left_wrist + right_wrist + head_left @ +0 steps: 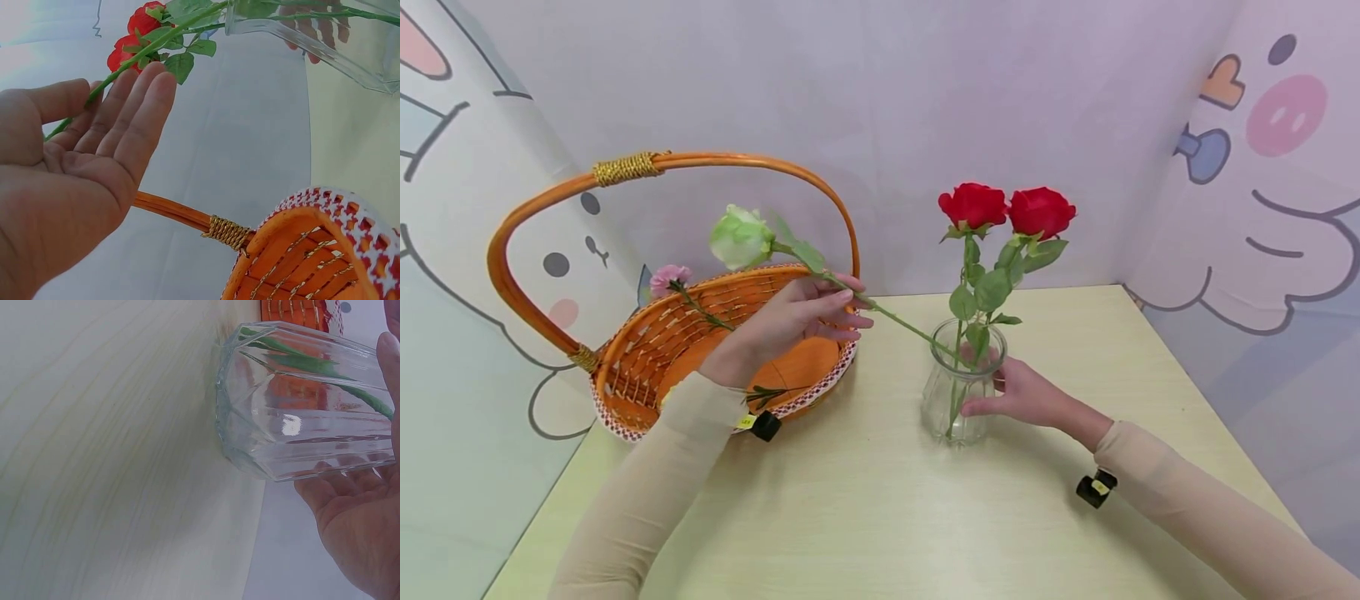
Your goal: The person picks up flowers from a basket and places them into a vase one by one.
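Note:
My left hand [797, 321] pinches the green stem of a pale green-white rose [741, 238] between thumb and forefinger, the other fingers stretched out. The bloom leans up to the left over the basket, and the lower end of its stem slants to the mouth of a clear glass vase [943, 400]. Two red roses [1041, 212] stand in that vase, their stems seen through the glass. My right hand [1022, 392] grips the vase from the right side, fingers behind and thumb in front. In the right wrist view the ribbed vase [275, 444] shows stem ends inside.
An orange wicker basket [831, 367] with a tall handle [745, 158] and red-white trim stands at left. A pink carnation [670, 280] leans inside it, and a green sprig [767, 395] lies near its front rim. Behind the pale table [865, 517] hangs a cloth backdrop [895, 125].

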A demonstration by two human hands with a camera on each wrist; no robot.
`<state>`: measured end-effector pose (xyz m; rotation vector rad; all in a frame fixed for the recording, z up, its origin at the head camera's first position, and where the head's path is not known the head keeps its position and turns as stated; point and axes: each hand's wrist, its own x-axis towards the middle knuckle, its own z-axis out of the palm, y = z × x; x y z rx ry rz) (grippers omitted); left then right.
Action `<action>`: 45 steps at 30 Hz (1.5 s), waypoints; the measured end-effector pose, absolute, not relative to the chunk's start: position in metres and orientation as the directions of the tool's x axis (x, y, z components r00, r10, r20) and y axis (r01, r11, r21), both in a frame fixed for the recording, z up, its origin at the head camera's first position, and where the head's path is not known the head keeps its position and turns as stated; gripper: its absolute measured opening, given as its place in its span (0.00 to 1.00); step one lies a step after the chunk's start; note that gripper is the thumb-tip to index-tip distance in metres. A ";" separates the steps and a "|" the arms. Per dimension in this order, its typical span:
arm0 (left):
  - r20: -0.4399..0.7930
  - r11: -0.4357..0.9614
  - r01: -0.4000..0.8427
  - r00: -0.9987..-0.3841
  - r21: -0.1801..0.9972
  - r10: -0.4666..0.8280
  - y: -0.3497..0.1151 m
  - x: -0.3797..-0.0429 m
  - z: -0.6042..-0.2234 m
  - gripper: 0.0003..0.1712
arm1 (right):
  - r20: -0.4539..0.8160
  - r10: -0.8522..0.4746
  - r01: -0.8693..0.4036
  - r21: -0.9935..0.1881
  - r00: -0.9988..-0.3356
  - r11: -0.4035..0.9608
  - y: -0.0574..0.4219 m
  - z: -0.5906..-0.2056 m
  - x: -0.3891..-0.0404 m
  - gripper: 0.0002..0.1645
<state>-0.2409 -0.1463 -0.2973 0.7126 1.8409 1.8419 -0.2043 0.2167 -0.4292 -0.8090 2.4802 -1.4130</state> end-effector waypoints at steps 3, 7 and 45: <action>0.045 -0.032 0.032 -0.771 0.999 0.635 -0.138 -0.242 -0.297 0.19 | 0.108 -0.533 -0.365 -0.838 -0.839 0.404 0.217 -0.429 -0.205 0.60; 0.067 -0.077 0.024 -0.769 0.997 0.636 -0.124 -0.244 -0.297 0.22 | 0.113 -0.533 -0.370 -0.836 -0.839 0.405 0.217 -0.429 -0.205 0.60; 0.087 0.035 0.150 -0.728 0.988 0.680 -0.061 -0.246 -0.293 0.28 | 0.120 -0.539 -0.360 -0.859 -0.833 0.365 0.216 -0.429 -0.205 0.57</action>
